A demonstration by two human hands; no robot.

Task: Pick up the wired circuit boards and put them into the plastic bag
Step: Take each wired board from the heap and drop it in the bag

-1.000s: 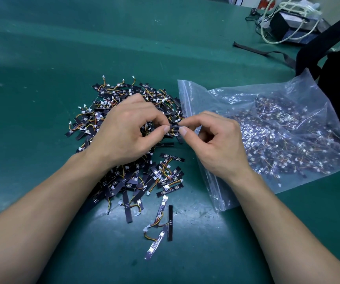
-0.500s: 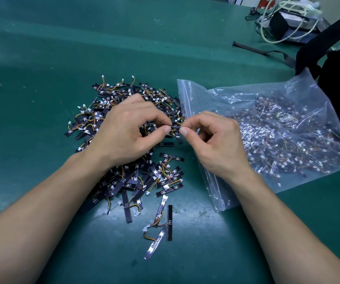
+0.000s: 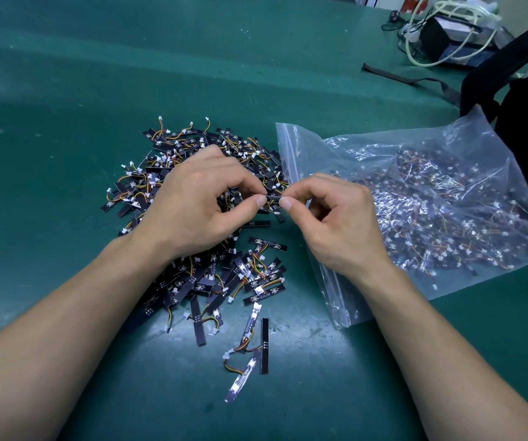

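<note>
A heap of small black wired circuit boards (image 3: 192, 173) with orange and yellow leads and white plugs lies on the green table mat (image 3: 65, 106). My left hand (image 3: 199, 205) and my right hand (image 3: 342, 224) hover over the heap's right side, each pinching one end of a single black circuit board (image 3: 271, 197) between thumb and forefinger. To the right lies a clear zip plastic bag (image 3: 431, 173), its mouth toward the heap, with many boards inside. A few loose boards (image 3: 250, 326) lie nearer to me.
At the back right stand a black box wrapped in white cable (image 3: 447, 33), a dark strap (image 3: 409, 79) and a black bag (image 3: 526, 100) just behind the plastic bag.
Almost nothing differs: both hands keep pinching the same board in the same place, with only a slight shift of the fingers.
</note>
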